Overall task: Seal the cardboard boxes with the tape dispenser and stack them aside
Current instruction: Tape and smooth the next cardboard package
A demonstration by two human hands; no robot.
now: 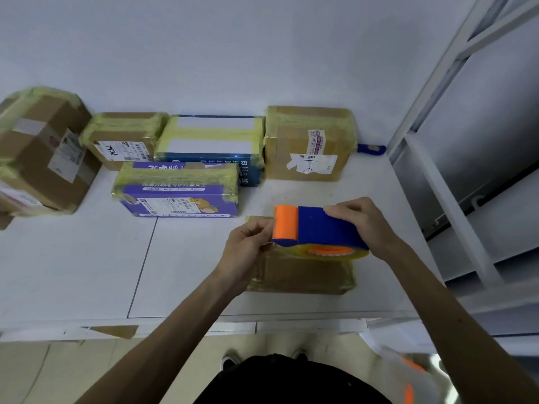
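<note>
- Blue-and-orange tape dispenser [318, 228] held in the air above a cardboard box [303, 275], orange roller end pointing left, clear tape roll showing underneath.
- right hand [358, 220] grips the dispenser's blue rear end, fingers wrapped over the top.
- left hand [245, 249] at the orange front end, fingers curled and pinching there; tape tip or roller itself, cannot tell.
- Cardboard box lies flat on the white tabletop [87, 258] near the front edge, right of centre, partly hidden by both hands; yellowish tape already along its edges.
- Back row against the wall, all wrapped in yellowish tape: big brown box [43, 153] far left and tilted, small brown box [122, 138] with a white label beside it, blue box [213, 141] with a white top in the middle, brown box [309, 144] with stickers on the right.
- purple box [175, 188] sits in front of the blue one, touching it.
- blue handle [372, 148] pokes out from behind the right brown box.
- white metal frame [437, 83] stands at the tabletop's right side.
- Brown tape scrap [116, 330] stuck on the tabletop's front edge, left of the person.
- Blurred orange-and-clear object [408, 374] at bottom right, too blurred to identify.
</note>
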